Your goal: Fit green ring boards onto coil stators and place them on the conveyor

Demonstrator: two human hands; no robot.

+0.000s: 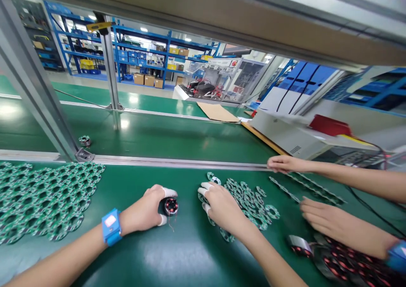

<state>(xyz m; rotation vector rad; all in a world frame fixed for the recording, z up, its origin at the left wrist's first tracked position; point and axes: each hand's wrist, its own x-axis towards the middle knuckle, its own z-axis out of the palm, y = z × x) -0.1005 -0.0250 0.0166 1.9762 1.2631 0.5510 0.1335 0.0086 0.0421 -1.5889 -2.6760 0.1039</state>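
Note:
My left hand [144, 211], with white finger cots on the thumb and a finger, grips a small motor stator [171, 206] by its sides. Red-and-black windings face up and thin wire leads hang from its lower edge. To the right, my right hand [223, 204] curls its fingers, also in white cots, around the edge of a green ring-shaped circuit board [201, 197]. Part of that board is hidden beneath the hand. A loose heap of similar ring boards [247, 198] lies just beyond and beside it on the green tabletop [177, 253].
Rows of ring boards [47, 198] cover the left side. A single stator with a board [84, 141] stands behind the metal post [41, 75]. A co-worker's hands [288, 164] are at right, near board strips [314, 187] and a pile of stators [352, 261].

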